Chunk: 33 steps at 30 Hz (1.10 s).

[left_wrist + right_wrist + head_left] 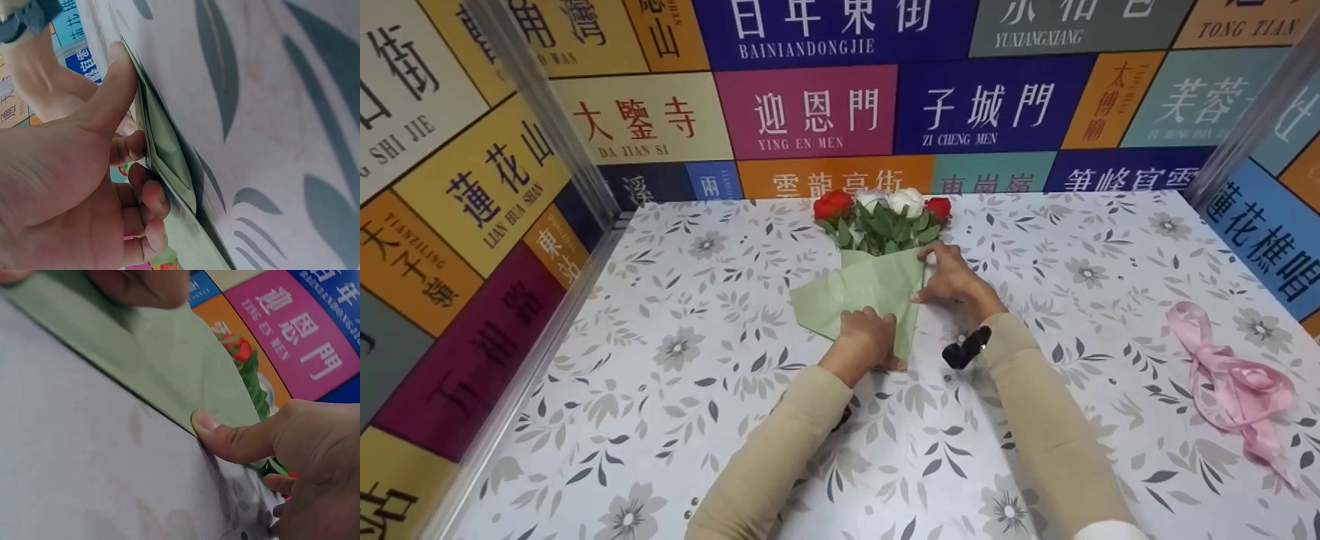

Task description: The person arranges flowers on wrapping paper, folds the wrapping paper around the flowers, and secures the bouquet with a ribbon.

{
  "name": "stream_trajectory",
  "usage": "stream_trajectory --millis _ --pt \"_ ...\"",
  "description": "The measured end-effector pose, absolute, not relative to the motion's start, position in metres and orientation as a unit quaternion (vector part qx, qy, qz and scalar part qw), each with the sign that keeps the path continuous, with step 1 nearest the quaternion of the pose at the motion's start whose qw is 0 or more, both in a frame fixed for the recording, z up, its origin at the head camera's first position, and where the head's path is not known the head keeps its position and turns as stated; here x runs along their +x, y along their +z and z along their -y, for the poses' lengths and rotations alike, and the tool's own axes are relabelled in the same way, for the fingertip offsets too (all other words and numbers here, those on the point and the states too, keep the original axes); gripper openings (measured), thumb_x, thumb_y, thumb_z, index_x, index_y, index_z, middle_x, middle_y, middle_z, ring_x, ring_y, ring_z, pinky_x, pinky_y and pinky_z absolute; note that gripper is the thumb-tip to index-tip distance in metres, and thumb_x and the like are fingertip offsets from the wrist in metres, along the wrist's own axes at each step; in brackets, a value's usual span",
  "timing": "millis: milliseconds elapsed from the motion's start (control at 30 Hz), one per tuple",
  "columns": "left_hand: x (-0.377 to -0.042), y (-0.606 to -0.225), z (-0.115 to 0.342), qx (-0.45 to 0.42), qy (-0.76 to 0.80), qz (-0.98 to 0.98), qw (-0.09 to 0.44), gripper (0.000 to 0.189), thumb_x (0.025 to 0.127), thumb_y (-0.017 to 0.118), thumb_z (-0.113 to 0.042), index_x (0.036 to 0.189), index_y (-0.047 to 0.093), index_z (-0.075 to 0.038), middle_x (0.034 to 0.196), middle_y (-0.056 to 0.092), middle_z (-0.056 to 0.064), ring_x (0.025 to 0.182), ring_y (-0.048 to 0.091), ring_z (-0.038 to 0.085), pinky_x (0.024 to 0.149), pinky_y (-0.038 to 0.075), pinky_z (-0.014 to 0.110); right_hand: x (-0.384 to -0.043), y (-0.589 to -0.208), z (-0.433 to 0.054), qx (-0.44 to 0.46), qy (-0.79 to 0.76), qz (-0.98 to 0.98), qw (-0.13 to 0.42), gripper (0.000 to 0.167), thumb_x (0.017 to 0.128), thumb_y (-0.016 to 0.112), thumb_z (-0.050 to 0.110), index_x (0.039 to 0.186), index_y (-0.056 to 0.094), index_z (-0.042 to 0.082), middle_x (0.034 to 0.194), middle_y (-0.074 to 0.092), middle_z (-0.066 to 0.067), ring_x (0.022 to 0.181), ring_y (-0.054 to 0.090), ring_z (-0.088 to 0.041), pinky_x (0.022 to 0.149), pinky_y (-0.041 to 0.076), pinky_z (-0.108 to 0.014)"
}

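A bouquet of red roses [833,205] and white roses [907,201] with green leaves lies on the table, its lower part wrapped in pale green wrapping paper [870,283]. My left hand [867,337] is at the narrow lower end of the wrap; its fingers curl against the paper and the thumb rests along the edge, where folded layers [169,152] show. On the right side, near the flowers, my right hand [956,281] pinches the paper's edge, with its thumb [216,430] on top. The stems are hidden inside the wrap.
A pink ribbon [1234,379] lies loosely looped on the right part of the table. The tabletop [660,435] has a white cover with grey flowers and leaves. Coloured panels with lettering [810,112] stand behind and at both sides.
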State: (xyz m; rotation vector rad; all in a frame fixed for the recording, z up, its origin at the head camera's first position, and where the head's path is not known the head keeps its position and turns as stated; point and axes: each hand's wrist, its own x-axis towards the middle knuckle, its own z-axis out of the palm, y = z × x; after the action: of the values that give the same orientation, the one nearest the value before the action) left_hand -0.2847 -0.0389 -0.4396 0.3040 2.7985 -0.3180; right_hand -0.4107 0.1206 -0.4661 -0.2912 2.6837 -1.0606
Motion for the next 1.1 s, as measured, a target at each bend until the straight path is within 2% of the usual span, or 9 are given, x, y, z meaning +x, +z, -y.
stream_trajectory --millis 167,300,633,833,900,933,967,1033,1100 --pt "-0.285 -0.442 0.038 0.110 -0.108 -0.976 0.155 0.079 0.082 0.065 -0.070 0.136 0.052 -0.014 0.127 0.061 0.012 0.118 0.062 0.028 0.102 0.048 0.041 -0.427 -0.468 -0.124 -0.040 -0.414 -0.900 0.132 0.077 0.078 0.084 0.007 0.139 0.036 0.010 0.156 0.015 -0.026 0.144 0.026 -0.042 0.118 0.030 -0.049" --pt "-0.286 -0.444 0.037 0.111 -0.106 -0.975 0.163 0.079 0.083 0.064 -0.069 0.138 0.050 -0.015 0.128 0.060 0.012 0.119 0.062 0.027 0.103 0.047 0.041 -0.436 -0.470 -0.126 -0.013 -0.447 -0.885 0.126 0.080 0.079 0.082 0.002 0.141 0.033 0.009 0.156 0.017 -0.026 0.140 0.028 -0.040 0.117 0.031 -0.047" --pt "-0.285 -0.441 0.038 0.110 -0.099 -0.976 0.157 0.081 0.082 0.064 -0.070 0.138 0.049 -0.014 0.127 0.060 0.013 0.115 0.063 0.027 0.100 0.048 0.041 -0.448 -0.473 -0.127 0.019 -0.486 -0.871 0.069 0.074 0.080 0.077 -0.003 0.141 0.036 0.002 0.157 0.030 -0.022 0.149 0.028 -0.036 0.123 0.028 -0.044" --pt "-0.286 -0.443 0.040 0.111 -0.097 -0.976 0.160 0.084 0.082 0.063 -0.070 0.142 0.046 -0.014 0.129 0.060 0.013 0.116 0.064 0.029 0.102 0.048 0.042 -0.448 -0.475 -0.125 0.025 -0.496 -0.865 0.072 0.070 0.082 0.075 -0.003 0.142 0.039 0.001 0.157 0.034 -0.021 0.149 0.029 -0.034 0.123 0.028 -0.042" --pt "-0.286 -0.443 0.041 0.111 -0.094 -0.977 0.158 0.083 0.082 0.064 -0.070 0.141 0.047 -0.014 0.129 0.060 0.014 0.116 0.064 0.029 0.102 0.048 0.043 -0.446 -0.475 -0.125 0.018 -0.500 -0.862 0.074 0.066 0.083 0.075 -0.003 0.138 0.039 0.000 0.154 0.036 -0.023 0.140 0.036 -0.034 0.117 0.035 -0.038" --pt "-0.285 -0.443 0.042 0.112 -0.090 -0.978 0.154 0.083 0.082 0.065 -0.069 0.140 0.047 -0.013 0.128 0.060 0.014 0.115 0.064 0.029 0.102 0.048 0.043 -0.446 -0.475 -0.126 0.011 -0.501 -0.862 0.072 0.062 0.083 0.076 -0.002 0.133 0.041 -0.001 0.153 0.037 -0.023 0.129 0.043 -0.034 0.108 0.041 -0.036" --pt "-0.285 -0.443 0.043 0.112 -0.086 -0.978 0.152 0.082 0.082 0.065 -0.069 0.138 0.048 -0.013 0.127 0.061 0.014 0.115 0.064 0.030 0.101 0.048 0.043 -0.445 -0.476 -0.127 0.003 -0.501 -0.863 0.069 0.057 0.082 0.076 -0.002 0.128 0.043 -0.002 0.153 0.038 -0.022 0.125 0.044 -0.032 0.100 0.043 -0.033" --pt "-0.285 -0.443 0.043 0.114 -0.082 -0.979 0.151 0.080 0.082 0.066 -0.068 0.136 0.049 -0.012 0.127 0.061 0.014 0.115 0.064 0.030 0.101 0.048 0.043 -0.443 -0.477 -0.128 -0.017 -0.501 -0.863 0.061 0.046 0.082 0.077 -0.002 0.118 0.048 -0.005 0.147 0.045 -0.023 0.105 0.045 -0.030 0.085 0.043 -0.032" --pt "-0.285 -0.444 0.044 0.115 -0.078 -0.978 0.153 0.079 0.083 0.066 -0.067 0.136 0.049 -0.011 0.127 0.060 0.015 0.116 0.064 0.031 0.102 0.048 0.044 -0.442 -0.478 -0.130 -0.040 -0.501 -0.863 0.057 0.037 0.082 0.077 -0.002 0.110 0.055 -0.008 0.142 0.049 -0.025 0.103 0.047 -0.031 0.082 0.042 -0.032"
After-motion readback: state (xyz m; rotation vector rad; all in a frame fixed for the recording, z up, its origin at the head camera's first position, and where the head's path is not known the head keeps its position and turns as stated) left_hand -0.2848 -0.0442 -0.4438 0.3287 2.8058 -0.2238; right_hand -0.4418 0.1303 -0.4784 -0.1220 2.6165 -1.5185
